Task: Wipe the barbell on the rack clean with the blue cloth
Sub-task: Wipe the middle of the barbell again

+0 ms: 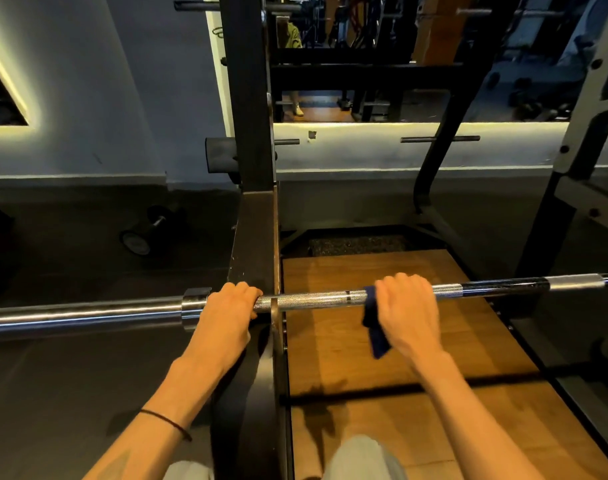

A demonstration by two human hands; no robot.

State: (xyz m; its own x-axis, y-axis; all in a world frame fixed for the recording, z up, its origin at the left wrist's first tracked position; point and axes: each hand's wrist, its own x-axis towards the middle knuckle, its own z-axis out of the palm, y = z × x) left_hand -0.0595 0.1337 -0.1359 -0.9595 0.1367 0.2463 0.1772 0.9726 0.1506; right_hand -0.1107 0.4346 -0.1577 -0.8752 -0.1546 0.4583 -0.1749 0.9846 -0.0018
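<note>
A steel barbell [316,299] lies across the rack from left to right, with a thick smooth sleeve at the left and a knurled shaft in the middle. My left hand [226,306] grips the shaft just inside the collar, beside the rack's upright. My right hand [406,303] is curled over the shaft further right, holding the blue cloth [373,327] wrapped on the bar. The cloth's loose end hangs below my palm.
The black rack upright [250,133] rises just behind the bar between my hands. A wooden platform [382,358] lies under the bar. A dumbbell [146,230] lies on the dark floor at left. A mirror [399,57] and more rack frames stand at the back and right.
</note>
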